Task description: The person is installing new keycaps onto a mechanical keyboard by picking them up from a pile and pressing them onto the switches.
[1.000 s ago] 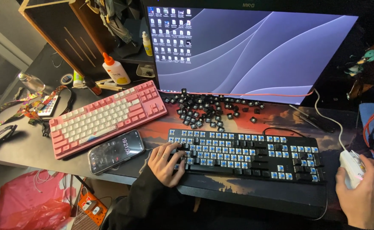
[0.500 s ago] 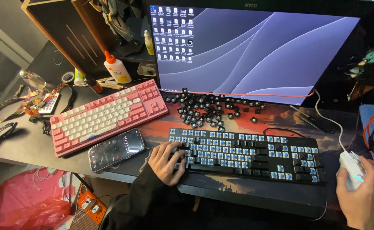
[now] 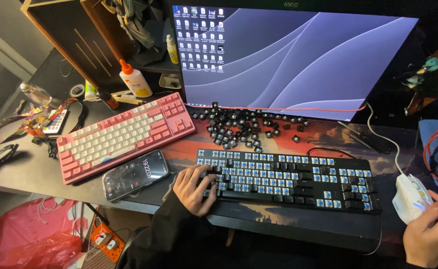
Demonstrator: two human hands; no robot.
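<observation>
A black keyboard (image 3: 298,182) with most keycaps removed, blue switches showing, lies on the desk mat in front of me. My left hand (image 3: 193,188) rests on its left end, fingers curled over the edge keys. My right hand (image 3: 431,234) sits at the lower right, fingers touching a white mouse (image 3: 411,198). A heap of loose black keycaps (image 3: 244,127) lies between the keyboard and the monitor (image 3: 298,55).
A pink and white keyboard (image 3: 124,134) lies angled at the left, a phone (image 3: 135,174) with a lit screen below it. A glue bottle (image 3: 134,79), a remote (image 3: 54,122), lanyards and a wooden box stand at the back left. A red bag (image 3: 34,239) lies on the floor.
The view has shifted slightly. My left hand stays on the keyboard's left end and my right hand stays at the mouse.
</observation>
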